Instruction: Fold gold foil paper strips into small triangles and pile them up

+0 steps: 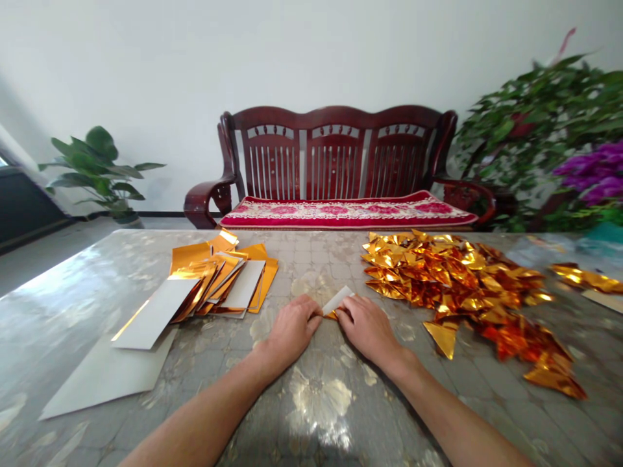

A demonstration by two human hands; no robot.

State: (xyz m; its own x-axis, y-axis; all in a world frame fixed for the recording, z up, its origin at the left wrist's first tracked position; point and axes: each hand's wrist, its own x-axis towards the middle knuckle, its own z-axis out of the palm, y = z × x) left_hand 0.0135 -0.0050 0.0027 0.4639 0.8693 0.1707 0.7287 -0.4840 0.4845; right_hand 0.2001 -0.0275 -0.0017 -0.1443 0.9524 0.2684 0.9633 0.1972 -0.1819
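Note:
Between my hands, a small folded piece of gold foil paper (337,299) shows its pale back, with a bit of gold at its lower edge. My left hand (296,324) pinches its left end. At the right end, the fingers of my right hand (368,327) are closed on the same piece. My fingers hide part of the folds. To the left lies a loose stack of gold foil paper sheets (211,275), some with the pale side up. On the right is a large heap of folded gold foil pieces (438,269), many of them pointed.
A larger pale sheet (111,376) lies at the left of the patterned table (233,415). At the right edge are more gold pieces (584,277) and clear plastic (545,248). Behind the table stand a wooden bench (333,162) and potted plants (100,168).

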